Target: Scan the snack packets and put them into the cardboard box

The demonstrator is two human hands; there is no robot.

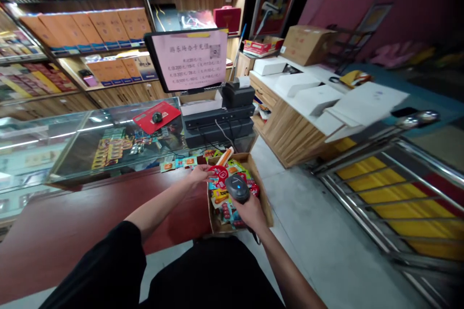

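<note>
My right hand is wrapped round a dark grey barcode scanner with a small blue light on top. The scanner is over an open cardboard box of colourful packaged snacks. With my left hand I pinch the edge of a red round-topped snack packet at the box's left side. Inside the box lie yellow, green and blue packets, some showing sausages. A long sausage-shaped packet sticks up at the far edge. The scanner hides part of the contents.
Left of the box is a reddish-brown tabletop. Behind it stand a glass display counter, a monitor with a paper notice and a receipt printer. Small packets lie at the counter edge. Metal railings stand right.
</note>
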